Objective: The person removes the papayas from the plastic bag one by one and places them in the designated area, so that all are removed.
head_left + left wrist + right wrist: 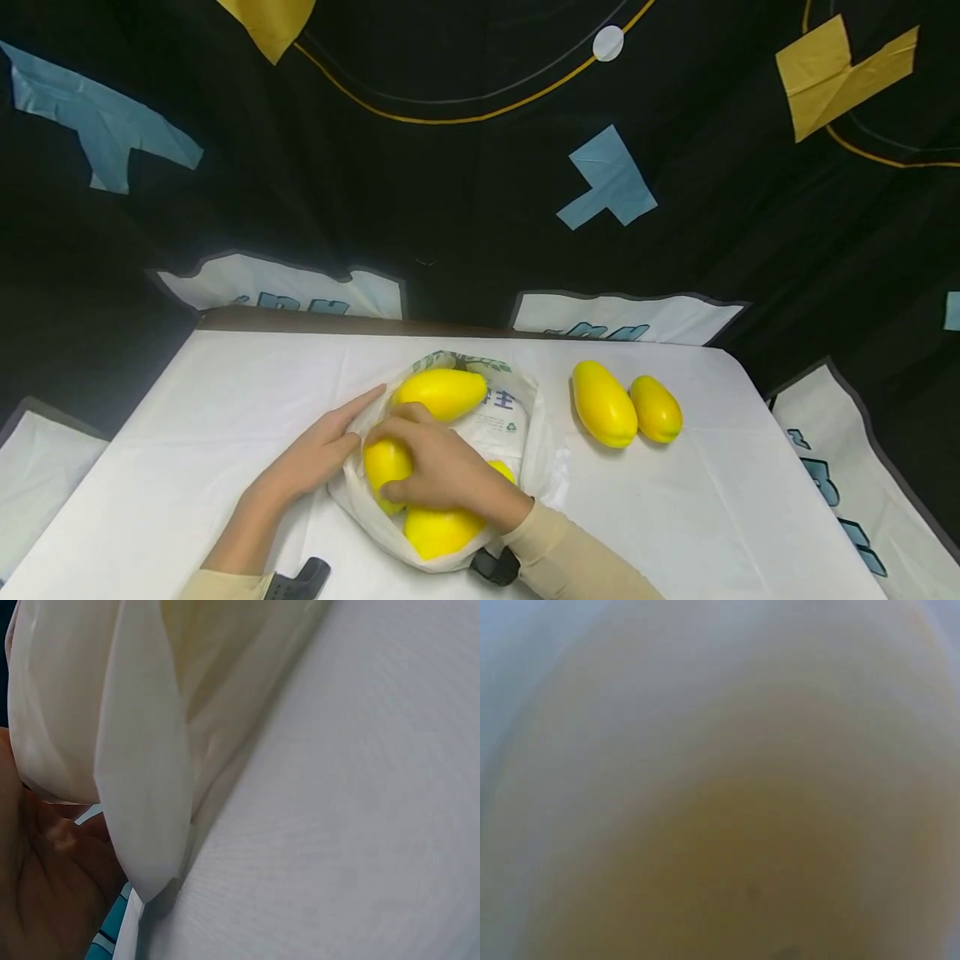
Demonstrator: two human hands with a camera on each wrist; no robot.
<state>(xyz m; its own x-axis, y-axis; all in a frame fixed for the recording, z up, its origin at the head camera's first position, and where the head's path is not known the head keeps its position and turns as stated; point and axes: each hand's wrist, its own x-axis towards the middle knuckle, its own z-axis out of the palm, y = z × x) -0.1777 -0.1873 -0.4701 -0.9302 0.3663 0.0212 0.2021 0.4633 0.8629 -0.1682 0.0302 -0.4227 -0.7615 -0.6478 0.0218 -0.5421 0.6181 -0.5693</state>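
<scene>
From the head view, your right hand (442, 467) has its fingers and thumb curled round a yellow fruit (385, 462) on the left side inside the white plastic bag (529, 429); set that grip around the fruit's body, and bring its weight to rest before you loosen. Your left hand (322, 454) touches the bag's left rim; steady that edge outward so the mouth stays wide. Mind the upper fruit (444, 394) and the lower fruit (442, 533), both close to your right hand, lest you knock them. Two more, a larger fruit (603, 406) and a smaller fruit (656, 409), lie side by side on the counter (720, 500), right of the bag. In the left wrist view, your left fingers go behind the plastic, so whether they pinch it you cannot tell. The right wrist view is only a yellowish blur, no guide to your hold.
</scene>
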